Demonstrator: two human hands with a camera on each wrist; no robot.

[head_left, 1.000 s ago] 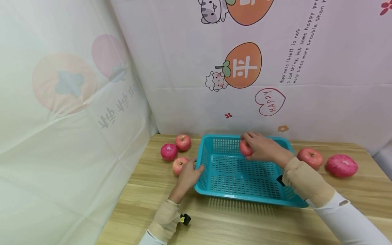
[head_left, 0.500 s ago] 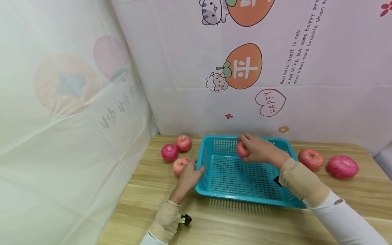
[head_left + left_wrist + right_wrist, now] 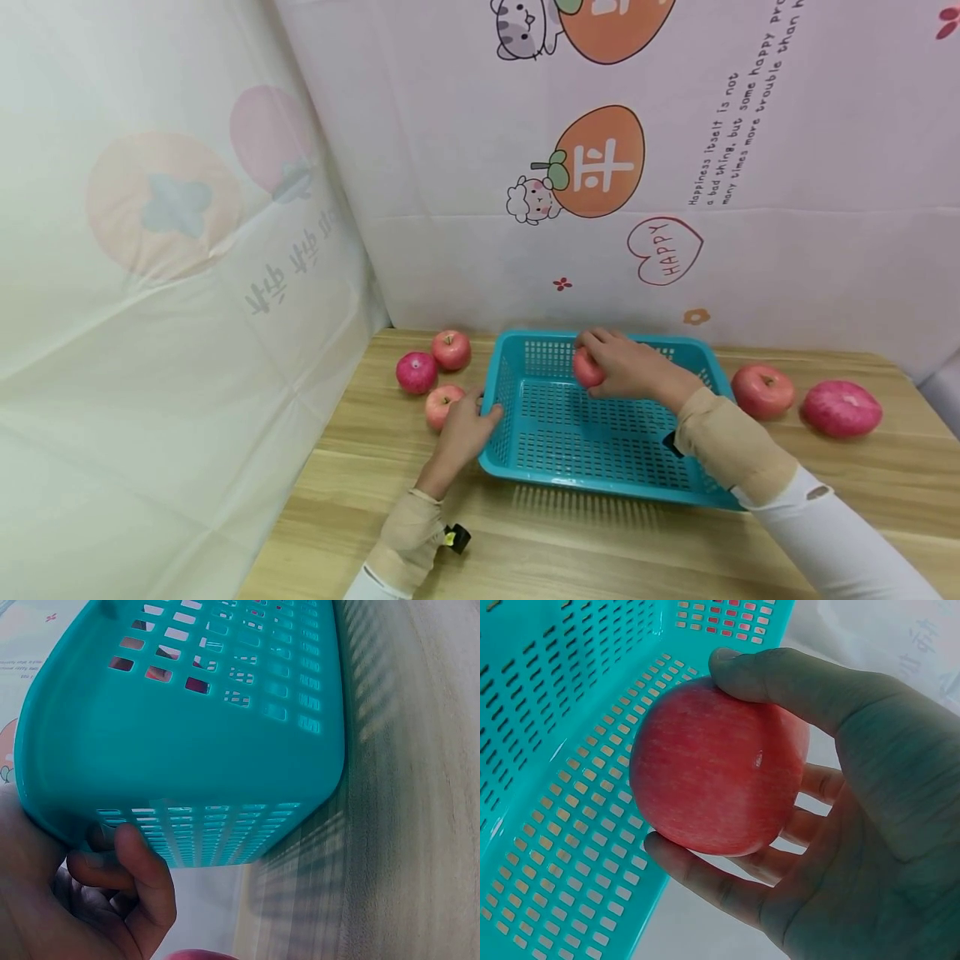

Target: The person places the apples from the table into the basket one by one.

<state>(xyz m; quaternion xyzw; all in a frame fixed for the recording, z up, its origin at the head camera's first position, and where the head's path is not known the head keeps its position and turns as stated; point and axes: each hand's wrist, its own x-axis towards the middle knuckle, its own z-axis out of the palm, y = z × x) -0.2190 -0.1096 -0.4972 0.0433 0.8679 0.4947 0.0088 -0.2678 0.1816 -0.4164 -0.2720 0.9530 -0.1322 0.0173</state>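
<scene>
In the head view a teal plastic basket (image 3: 600, 482) with slotted walls stands on the wooden table. My left hand (image 3: 467, 429) grips its left rim, and the left wrist view shows fingers (image 3: 146, 870) curled under the rim at a corner. My right hand (image 3: 628, 367) holds a red apple (image 3: 587, 367) over the basket's back half. The right wrist view shows this apple (image 3: 720, 769) clasped between thumb and fingers, above the slotted wall. Beside my left hand lies another apple (image 3: 442, 404), partly covered by the hand.
Behind it, at the table's left, sit one more apple (image 3: 452, 350) and a deep pink round fruit (image 3: 416, 372). Right of the basket lie a large apple (image 3: 763, 391) and a pink oval fruit (image 3: 842, 408). A printed cloth (image 3: 465, 250) hangs behind the table (image 3: 352, 483).
My right hand has moved a little to the left over the basket, carrying the apple. My left hand keeps its hold on the rim.
</scene>
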